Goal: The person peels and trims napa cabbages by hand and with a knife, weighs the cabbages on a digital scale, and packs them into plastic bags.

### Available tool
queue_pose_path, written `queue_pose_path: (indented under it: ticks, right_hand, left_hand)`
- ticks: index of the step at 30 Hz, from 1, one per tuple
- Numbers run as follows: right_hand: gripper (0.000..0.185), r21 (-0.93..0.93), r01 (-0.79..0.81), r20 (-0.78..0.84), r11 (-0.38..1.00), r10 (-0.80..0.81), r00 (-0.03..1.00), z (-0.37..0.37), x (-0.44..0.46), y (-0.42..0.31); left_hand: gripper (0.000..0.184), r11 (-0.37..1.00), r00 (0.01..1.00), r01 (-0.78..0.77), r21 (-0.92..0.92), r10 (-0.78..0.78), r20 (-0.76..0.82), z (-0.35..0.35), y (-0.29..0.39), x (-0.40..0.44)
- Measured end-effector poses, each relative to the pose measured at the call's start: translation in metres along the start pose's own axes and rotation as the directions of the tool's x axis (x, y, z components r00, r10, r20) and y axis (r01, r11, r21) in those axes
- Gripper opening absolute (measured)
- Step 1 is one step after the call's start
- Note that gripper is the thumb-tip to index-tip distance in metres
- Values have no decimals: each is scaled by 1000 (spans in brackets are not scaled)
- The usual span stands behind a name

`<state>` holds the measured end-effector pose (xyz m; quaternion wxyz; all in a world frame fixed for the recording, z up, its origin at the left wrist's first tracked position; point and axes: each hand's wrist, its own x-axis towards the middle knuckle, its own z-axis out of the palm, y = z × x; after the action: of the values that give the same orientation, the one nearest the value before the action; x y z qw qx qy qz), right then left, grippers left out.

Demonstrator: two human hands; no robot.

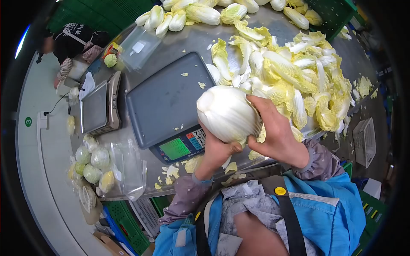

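A whole napa cabbage (pixel 228 114), pale with its cut white base toward the upper left, is held up between my two hands. My left hand (pixel 217 150) grips it from below, its fingers partly hidden behind the cabbage. On the right side, my right hand (pixel 277 133) is closed around it with the thumb near the leaf end. Just behind and left of the cabbage lies a digital scale with a grey tray (pixel 166 100) and a lit green display (pixel 174 148). A few leaf scraps lie on the tray.
Loose cabbage leaves (pixel 294 72) are heaped on the metal table to the right. Whole napa cabbages (pixel 200 13) line the back edge. Wrapped vegetables (pixel 92 164), clear bags (pixel 130 168) and a second scale (pixel 100 104) are at left. Another person (pixel 77 45) works at upper left.
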<state>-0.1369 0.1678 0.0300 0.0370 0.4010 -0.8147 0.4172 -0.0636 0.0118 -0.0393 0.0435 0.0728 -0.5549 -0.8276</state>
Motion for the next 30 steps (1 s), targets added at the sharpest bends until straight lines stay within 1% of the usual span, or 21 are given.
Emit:
queue_pose_path:
  ticks: [2, 3, 5, 6, 8, 11, 12, 13, 14, 15, 17, 18, 20, 21, 22, 23, 24, 27, 28, 29, 30]
  right_hand:
    - [73, 23, 12, -35, 1000, -11, 999, 3, -1, 0]
    - [73, 23, 11, -37, 1000, -10, 999, 4, -1, 0]
    - [74, 115, -77, -34, 990, 81, 996, 4, -2, 0]
    - [74, 115, -79, -35, 990, 83, 996, 5, -2, 2]
    - [77, 54, -40, -66, 998, 43, 997, 5, -1, 11]
    - [78, 133, -135, 15, 982, 134, 991, 0, -3, 23]
    - [73, 64, -8, -52, 998, 12, 999, -6, 4, 29]
    - [73, 67, -14, -49, 998, 18, 999, -18, 13, 36]
    - [67, 59, -209, 50, 976, 206, 977, -35, 22, 46]
    - [62, 33, -395, 143, 918, 387, 911, -48, 28, 60]
    - [53, -408, -301, -129, 862, 272, 954, -58, 32, 101]
    - [53, -409, -301, -129, 862, 272, 954, -57, 28, 104]
    - [46, -709, -133, -216, 692, -33, 976, -53, 20, 102]
    - [46, -438, -113, -132, 892, 61, 989, -47, 13, 92]
    - [47, -112, -122, -24, 986, 121, 992, -38, 7, 77]
    - [49, 198, -367, 275, 909, 308, 911, -36, 8, 56]
    - [53, 397, -386, 403, 832, 220, 888, -24, 3, 49]
    - [67, 548, -483, 534, 683, 159, 830, -7, -1, 13]
    - [67, 550, -483, 541, 682, 150, 828, -4, 0, 9]
    - [69, 567, -480, 529, 670, 150, 835, 0, 2, 5]
    - [71, 584, -476, 517, 657, 151, 843, 3, 3, 2]
  left_hand:
    - [130, 988, 992, -110, 112, 115, -42, 9, 4, 1]
    - [130, 988, 993, -110, 112, 115, -41, 14, 5, 2]
    - [124, 954, 949, -271, 131, 287, -129, 23, 8, 4]
    - [124, 954, 950, -269, 131, 285, -128, 21, 8, 5]
    - [114, 910, 959, -202, 363, 258, -113, 14, 10, 8]
    - [100, 922, 971, -211, 324, 237, -42, 12, 12, 13]
    - [100, 923, 972, -206, 324, 232, -42, 11, 15, 14]
    - [94, 993, 999, -22, 120, 26, -32, 11, 20, 14]
    - [89, 981, 984, 176, -84, -175, 20, 11, 22, 13]
    - [89, 979, 983, 184, -83, -183, 21, 9, 17, 8]
    - [81, 827, 935, 346, -443, -342, 92, 0, -1, -3]
    - [78, 870, 957, 279, -407, -288, 39, -3, -5, -1]
    - [85, 827, 958, 263, -496, -286, 31, -12, -6, 6]
    - [93, 781, 959, 246, -574, -284, 25, -19, -8, 11]
    - [84, 647, 973, 221, -729, -199, 118, -29, -16, 21]
    - [84, 656, 973, 219, -722, -199, 113, -32, -24, 20]
    - [78, 627, 984, 176, -759, -116, 133, -13, -11, 22]
    - [67, 564, 978, 138, -814, 51, 201, -8, -4, 22]
    - [63, 534, 957, 146, -833, 138, 256, -10, -3, 21]
    - [63, 536, 959, 134, -833, 140, 245, -10, -1, 18]
    - [63, 653, 970, 125, -747, 79, 231, -7, 5, 16]
